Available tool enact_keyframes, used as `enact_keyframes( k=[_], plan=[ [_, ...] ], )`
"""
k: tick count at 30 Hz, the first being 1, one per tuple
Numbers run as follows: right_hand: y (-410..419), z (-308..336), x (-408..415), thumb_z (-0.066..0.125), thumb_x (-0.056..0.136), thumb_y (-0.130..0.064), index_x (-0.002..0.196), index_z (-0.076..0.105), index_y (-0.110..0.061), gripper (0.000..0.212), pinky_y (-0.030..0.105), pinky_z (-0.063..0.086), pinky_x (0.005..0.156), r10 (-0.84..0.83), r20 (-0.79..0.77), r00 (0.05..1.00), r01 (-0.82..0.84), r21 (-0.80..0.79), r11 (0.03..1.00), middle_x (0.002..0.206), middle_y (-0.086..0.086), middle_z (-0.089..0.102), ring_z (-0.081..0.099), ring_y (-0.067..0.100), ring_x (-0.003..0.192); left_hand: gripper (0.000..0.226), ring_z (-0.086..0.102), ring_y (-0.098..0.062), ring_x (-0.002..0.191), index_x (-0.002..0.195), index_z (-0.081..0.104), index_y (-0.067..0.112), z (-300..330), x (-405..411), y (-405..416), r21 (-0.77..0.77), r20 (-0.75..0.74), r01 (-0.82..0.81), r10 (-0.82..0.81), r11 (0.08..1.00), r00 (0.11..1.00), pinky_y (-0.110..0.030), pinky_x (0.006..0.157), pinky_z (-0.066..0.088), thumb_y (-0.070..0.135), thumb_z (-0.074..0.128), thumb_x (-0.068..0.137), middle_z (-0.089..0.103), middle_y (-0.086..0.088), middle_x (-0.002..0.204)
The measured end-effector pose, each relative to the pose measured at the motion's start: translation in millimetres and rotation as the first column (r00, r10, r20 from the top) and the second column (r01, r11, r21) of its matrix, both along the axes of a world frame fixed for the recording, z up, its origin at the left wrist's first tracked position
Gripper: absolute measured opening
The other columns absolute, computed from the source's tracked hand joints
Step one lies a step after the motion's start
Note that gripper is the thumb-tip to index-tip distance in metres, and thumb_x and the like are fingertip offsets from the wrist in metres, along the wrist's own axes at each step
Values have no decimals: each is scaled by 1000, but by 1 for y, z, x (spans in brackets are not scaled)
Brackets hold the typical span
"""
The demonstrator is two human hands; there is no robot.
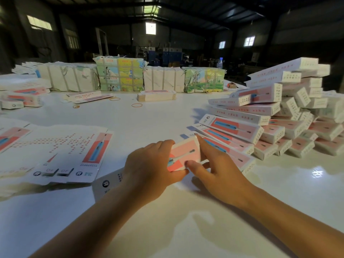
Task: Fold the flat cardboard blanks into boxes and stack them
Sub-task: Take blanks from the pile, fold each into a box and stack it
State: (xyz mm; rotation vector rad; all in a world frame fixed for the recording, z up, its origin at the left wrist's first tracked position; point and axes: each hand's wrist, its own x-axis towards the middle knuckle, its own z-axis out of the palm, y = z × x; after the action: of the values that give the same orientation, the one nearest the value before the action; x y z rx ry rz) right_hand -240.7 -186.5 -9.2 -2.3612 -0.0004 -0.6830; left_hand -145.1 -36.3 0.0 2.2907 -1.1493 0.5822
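Both hands, left (149,164) and right (217,170), pinch the pink-and-white cardboard box (184,154); tuck its end flap squarely before adding it to the folded-box pile (279,116) at two o'clock.

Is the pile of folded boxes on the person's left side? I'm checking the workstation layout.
No, the pile of folded boxes sits to the right of both hands, while the flat blanks lie on the left.

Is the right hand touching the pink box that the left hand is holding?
Touching. In the head view, the right hand has its thumb and forefinger on the end of the pink box, while the left hand grips its other side.
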Motion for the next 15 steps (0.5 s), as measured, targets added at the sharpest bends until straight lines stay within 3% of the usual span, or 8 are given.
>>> enact_keyframes(
  k=[2, 4, 6, 8, 9, 11, 13, 15],
  plan=[
    [-5, 3, -1, 51, 85, -44, 147, 26, -29, 69, 28, 33, 111, -22, 35, 999, 26, -123, 992, 149, -7, 37, 35, 10, 135, 67, 59, -16, 98, 121, 49, 28, 4, 1, 1, 78, 10, -5, 4, 997, 1000, -32, 79, 51, 72, 41, 71, 62, 8, 112],
    [-9, 8, -1, 57, 85, -41, 148, 18, -25, 75, 27, 23, 115, 46, 109, 993, 1, -396, 918, 155, 0, 24, 23, 16, 142, 63, 58, -14, 99, 120, 48, 30, 1, 4, 1, 139, 24, 7, -10, 990, 1000, -31, 80, 50, 72, 45, 73, 61, 10, 111],
    [-12, 11, 1, 58, 89, -37, 143, 38, -14, 61, 41, 34, 107, 152, 105, 983, -50, -642, 765, 144, 10, 42, 40, 29, 130, 71, 57, -16, 100, 119, 49, 28, -2, 5, 5, 173, -84, 66, -52, 983, 995, -32, 83, 48, 75, 48, 65, 60, 8, 112],
    [-15, 11, 4, 55, 93, -38, 134, 53, -10, 50, 44, 43, 95, 199, 70, 978, -68, -789, 610, 131, 14, 54, 52, 32, 114, 79, 57, -16, 102, 124, 48, 27, -5, 7, 8, 169, -181, 131, -100, 977, 978, -33, 87, 48, 75, 49, 61, 60, 7, 115],
    [-17, 11, 7, 53, 94, -36, 131, 56, -10, 46, 44, 46, 89, 201, 63, 978, -59, -835, 547, 126, 16, 57, 55, 33, 109, 78, 59, -18, 102, 127, 48, 26, -4, 7, 9, 148, -139, 139, -118, 979, 983, -34, 87, 48, 71, 57, 64, 60, 5, 117],
    [-25, 18, 16, 52, 94, -33, 126, 60, -14, 39, 42, 48, 79, 172, 103, 980, 13, -888, 460, 117, 17, 60, 57, 33, 99, 79, 62, -31, 104, 128, 53, 9, -4, 10, 9, 35, 99, 102, -105, 994, 990, -45, 87, 49, 59, 70, 70, 62, -10, 119],
    [-39, 34, 31, 56, 91, -30, 119, 64, -19, 31, 40, 45, 74, 102, 199, 975, 133, -883, 449, 107, 16, 61, 57, 32, 91, 73, 58, -38, 110, 127, 54, 2, -1, 10, 6, -83, 281, 14, 10, 996, 960, -53, 90, 44, 52, 66, 74, 59, -18, 123],
    [-60, 57, 49, 67, 86, -27, 116, 65, -22, 31, 40, 42, 77, -26, 300, 953, 274, -828, 489, 104, 14, 61, 55, 32, 92, 62, 58, -38, 109, 123, 57, 4, -3, 10, 4, -114, 311, 12, 25, 993, 950, -53, 90, 44, 46, 66, 78, 60, -17, 122]
  ],
)
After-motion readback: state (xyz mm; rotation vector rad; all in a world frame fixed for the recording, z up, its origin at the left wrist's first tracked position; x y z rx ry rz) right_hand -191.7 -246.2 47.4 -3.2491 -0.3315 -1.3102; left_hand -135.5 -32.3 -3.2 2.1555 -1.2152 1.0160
